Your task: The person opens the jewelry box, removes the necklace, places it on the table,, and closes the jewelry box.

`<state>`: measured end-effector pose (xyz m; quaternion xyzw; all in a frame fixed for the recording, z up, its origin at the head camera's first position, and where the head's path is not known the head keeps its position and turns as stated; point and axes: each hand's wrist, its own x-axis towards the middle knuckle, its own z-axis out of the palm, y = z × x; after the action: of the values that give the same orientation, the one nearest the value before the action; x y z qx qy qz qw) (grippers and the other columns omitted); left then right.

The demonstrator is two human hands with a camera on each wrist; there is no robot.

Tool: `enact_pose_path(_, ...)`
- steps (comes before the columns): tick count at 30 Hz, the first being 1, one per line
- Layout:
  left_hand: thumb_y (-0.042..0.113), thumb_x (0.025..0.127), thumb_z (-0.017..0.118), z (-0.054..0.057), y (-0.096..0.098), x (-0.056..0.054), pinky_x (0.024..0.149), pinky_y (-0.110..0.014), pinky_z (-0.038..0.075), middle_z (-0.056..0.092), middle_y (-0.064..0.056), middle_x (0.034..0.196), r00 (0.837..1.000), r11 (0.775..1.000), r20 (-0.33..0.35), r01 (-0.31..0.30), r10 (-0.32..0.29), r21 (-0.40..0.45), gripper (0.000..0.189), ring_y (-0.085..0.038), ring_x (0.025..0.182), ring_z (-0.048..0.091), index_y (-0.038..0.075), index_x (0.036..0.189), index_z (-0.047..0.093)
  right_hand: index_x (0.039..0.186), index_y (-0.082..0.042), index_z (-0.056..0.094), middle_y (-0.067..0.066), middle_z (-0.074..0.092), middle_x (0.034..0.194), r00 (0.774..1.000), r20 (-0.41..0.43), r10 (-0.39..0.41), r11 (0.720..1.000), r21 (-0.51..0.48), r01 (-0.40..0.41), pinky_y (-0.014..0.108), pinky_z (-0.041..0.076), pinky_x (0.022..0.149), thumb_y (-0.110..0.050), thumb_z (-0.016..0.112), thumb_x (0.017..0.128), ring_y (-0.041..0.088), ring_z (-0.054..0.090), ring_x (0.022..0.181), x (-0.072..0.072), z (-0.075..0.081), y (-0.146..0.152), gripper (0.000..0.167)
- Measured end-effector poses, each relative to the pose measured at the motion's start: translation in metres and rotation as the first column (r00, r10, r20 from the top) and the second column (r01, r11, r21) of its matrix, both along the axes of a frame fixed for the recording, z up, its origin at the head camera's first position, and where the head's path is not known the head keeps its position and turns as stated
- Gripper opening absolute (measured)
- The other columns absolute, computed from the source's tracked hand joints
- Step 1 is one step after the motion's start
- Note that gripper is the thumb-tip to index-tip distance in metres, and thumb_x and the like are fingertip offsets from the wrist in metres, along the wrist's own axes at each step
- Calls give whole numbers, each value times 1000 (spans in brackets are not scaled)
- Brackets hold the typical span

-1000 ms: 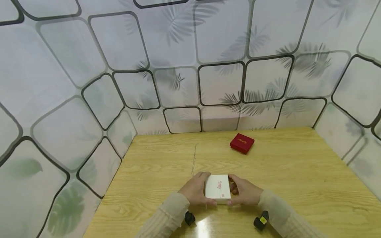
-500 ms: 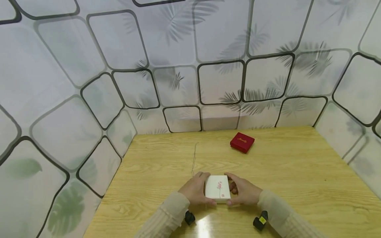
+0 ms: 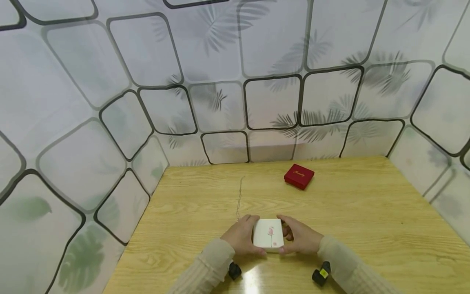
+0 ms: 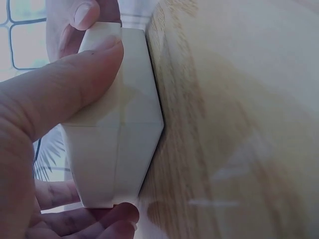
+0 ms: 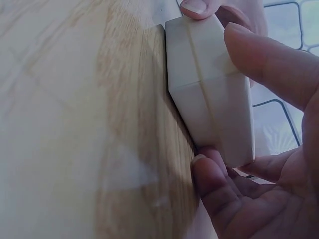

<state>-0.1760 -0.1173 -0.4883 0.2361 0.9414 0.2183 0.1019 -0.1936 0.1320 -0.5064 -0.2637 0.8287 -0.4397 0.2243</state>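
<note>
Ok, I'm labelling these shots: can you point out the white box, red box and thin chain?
White box (image 3: 268, 235): head view, on its top face.
Red box (image 3: 299, 176): head view, on its top face.
Thin chain (image 3: 239, 197): head view, about halfway along its visible length.

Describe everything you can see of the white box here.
The white box is squarish and looks like stiff card. Its top carries a pink flower on a thin stem and a small red mark. A seam along the sides suggests a closed lid. It appears to rest flat on the wooden table, held between the left hand and right hand.
</note>
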Motion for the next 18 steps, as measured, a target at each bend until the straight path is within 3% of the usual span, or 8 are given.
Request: enact_pose_path(18,61,61,82,-4,-1,1,92,-33,48,49,-13,133,1000,1000,-8,1,-1,-11,110,-19,108,54,7,145,37,145,8,26,9,46,103,998,-57,4,1000,15,-4,22,41,68,-35,83,76,20,45,85,-1,-2,-1,99)
